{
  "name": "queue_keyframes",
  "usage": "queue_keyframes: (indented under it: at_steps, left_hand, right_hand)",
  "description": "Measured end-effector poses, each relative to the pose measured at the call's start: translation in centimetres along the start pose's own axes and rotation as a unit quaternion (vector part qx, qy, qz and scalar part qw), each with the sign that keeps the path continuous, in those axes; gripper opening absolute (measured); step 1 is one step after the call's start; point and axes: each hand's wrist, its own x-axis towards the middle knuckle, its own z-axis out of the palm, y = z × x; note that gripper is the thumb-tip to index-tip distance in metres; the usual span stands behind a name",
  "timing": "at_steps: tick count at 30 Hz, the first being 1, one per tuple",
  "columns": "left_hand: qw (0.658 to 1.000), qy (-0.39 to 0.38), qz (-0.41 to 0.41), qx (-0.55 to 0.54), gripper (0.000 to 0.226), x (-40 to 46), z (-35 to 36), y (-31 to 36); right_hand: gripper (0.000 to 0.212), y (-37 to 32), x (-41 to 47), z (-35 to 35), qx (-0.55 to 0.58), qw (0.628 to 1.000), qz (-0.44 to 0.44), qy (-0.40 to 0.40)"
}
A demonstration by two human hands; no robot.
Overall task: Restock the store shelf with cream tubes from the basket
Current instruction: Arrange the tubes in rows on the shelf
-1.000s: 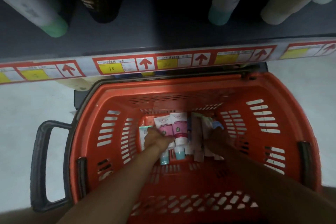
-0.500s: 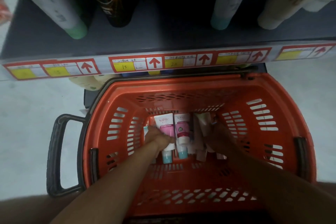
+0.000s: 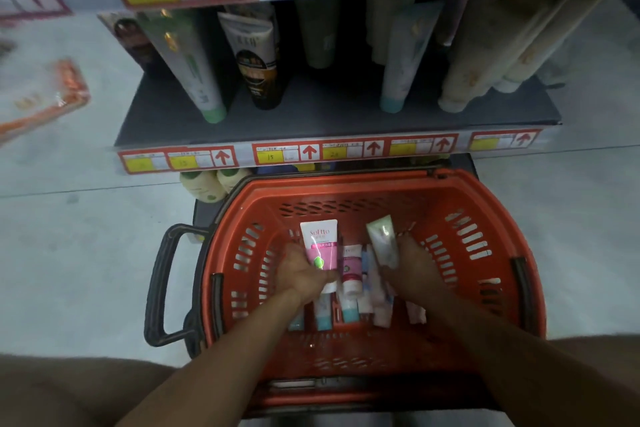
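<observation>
An orange basket [image 3: 491, 229] stands on the floor below the shelf [image 3: 311, 118]. Inside it, my left hand [image 3: 301, 274] is closed around a white and pink cream tube [image 3: 320, 246], held upright above the pile. My right hand [image 3: 412, 263] grips a pale green tube [image 3: 382, 241], tilted left. Several more tubes [image 3: 349, 291] lie on the basket floor between my hands, caps toward me.
The dark shelf carries large tubes standing cap down, among them a green-capped one [image 3: 194, 73] and a black one [image 3: 259, 69]. Price labels [image 3: 311, 152] line its edge. Cream bottles [image 3: 207, 184] sit under it. The basket's black handle [image 3: 159, 284] sticks out left. An orange packet [image 3: 52, 94] lies on the floor.
Both hands closed on tubes and lifted them off the pile. My view tilted up, bringing the shelf and an upper shelf edge into sight.
</observation>
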Motion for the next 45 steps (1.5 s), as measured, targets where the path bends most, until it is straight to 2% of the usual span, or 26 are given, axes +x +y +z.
queue_keyframes:
  at_steps: [5, 13, 21, 27, 34, 45]
  left_hand:
    - [0.999, 0.021, 0.045, -0.014, 0.064, -3.1, -1.1, 1.3]
    - [0.992, 0.035, 0.122, -0.013, 0.062, -7.8, -3.5, 3.9]
    - [0.973, 0.074, 0.218, -0.030, 0.062, -12.5, -6.8, 8.2]
    - [0.952, 0.101, 0.284, -0.054, 0.065, -15.7, -9.3, 12.1]
    - [0.917, 0.150, 0.365, -0.059, 0.066, -19.1, -12.6, 16.9]
    - [0.866, 0.216, 0.437, -0.111, 0.069, -21.1, -18.3, 24.9]
  right_hand:
    - [0.062, -0.9, -2.3, -2.4, 0.034, 0.997, -0.033, 0.054]
    - [0.048, -2.6, -5.4, -6.6, 0.051, 0.991, -0.062, 0.104]
    - [0.044, -6.6, -9.6, -11.9, 0.106, 0.968, -0.123, 0.190]
    - [0.037, -10.7, -12.2, -16.5, 0.135, 0.950, -0.150, 0.239]
    - [0.050, -15.8, -13.9, -21.5, 0.113, 0.929, -0.209, 0.285]
    - [0.055, -23.3, -14.9, -29.7, 0.140, 0.878, -0.297, 0.349]
